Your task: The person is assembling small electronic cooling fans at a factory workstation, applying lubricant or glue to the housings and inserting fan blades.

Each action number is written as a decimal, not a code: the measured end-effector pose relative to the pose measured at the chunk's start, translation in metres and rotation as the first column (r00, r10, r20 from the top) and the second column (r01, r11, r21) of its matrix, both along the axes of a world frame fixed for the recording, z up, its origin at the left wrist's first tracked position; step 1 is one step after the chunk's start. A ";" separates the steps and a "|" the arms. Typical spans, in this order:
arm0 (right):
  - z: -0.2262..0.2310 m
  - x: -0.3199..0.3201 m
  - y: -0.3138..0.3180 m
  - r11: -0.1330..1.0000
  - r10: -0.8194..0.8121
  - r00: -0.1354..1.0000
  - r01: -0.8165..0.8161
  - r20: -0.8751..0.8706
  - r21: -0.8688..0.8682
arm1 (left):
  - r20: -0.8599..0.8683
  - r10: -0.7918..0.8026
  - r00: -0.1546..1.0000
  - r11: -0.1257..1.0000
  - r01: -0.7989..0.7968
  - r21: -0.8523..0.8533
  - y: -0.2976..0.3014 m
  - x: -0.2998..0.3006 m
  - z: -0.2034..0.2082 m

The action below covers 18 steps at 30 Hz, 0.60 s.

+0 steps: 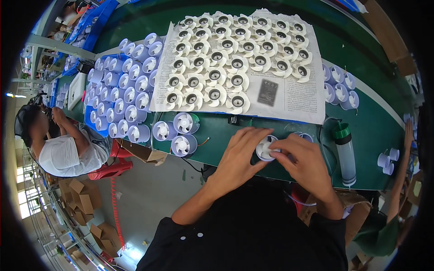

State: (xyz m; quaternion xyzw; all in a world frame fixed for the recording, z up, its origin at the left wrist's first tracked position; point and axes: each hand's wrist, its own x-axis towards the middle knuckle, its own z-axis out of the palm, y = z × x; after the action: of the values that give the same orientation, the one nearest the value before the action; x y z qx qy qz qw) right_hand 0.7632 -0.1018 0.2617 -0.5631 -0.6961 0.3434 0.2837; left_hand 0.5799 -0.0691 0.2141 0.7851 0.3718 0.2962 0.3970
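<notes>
Both hands met at the near edge of the green worktop [375, 131], clamped together on one small fan [266, 149]. The left hand [237, 156] cupped its left side; the right hand [302, 158] pinched its white blades from the right. Three more fans [178, 133] lay near the left hand. Farther back, a newspaper sheet [289, 97] carried rows of white impellers [235, 54]. A bottle [346, 153], perhaps clear with a green cap, lay right of the hands.

White fan impellers [235, 54] on printed newspaper [289, 97], lilac housings [122, 95], green table [361, 131], green-capped clear bottle [346, 153].
</notes>
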 end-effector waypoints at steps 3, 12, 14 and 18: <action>-0.004 -0.005 0.002 0.998 0.010 0.998 -0.014 0.061 0.060 | -0.057 -0.083 0.995 0.997 0.083 0.004 -0.002 -0.003 0.000; -0.009 0.003 0.002 0.992 0.075 0.997 -0.077 0.023 0.099 | 0.034 -0.086 0.996 0.996 0.086 0.019 -0.008 -0.003 -0.002; 0.003 0.005 0.003 0.998 0.037 0.999 -0.037 0.006 0.056 | 0.021 -0.073 0.997 0.997 0.072 0.023 -0.008 -0.002 -0.003; 0.001 0.005 0.005 0.985 0.121 0.987 -0.132 0.108 0.108 | -0.051 -0.082 0.995 0.992 0.086 0.087 -0.009 -0.001 -0.005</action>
State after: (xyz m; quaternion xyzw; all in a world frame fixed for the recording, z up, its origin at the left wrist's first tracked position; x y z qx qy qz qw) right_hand 0.7684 -0.0964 0.2630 -0.5172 -0.7625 0.2911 0.2574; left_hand 0.5791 -0.0782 0.2087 0.8238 0.3342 0.2769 0.3648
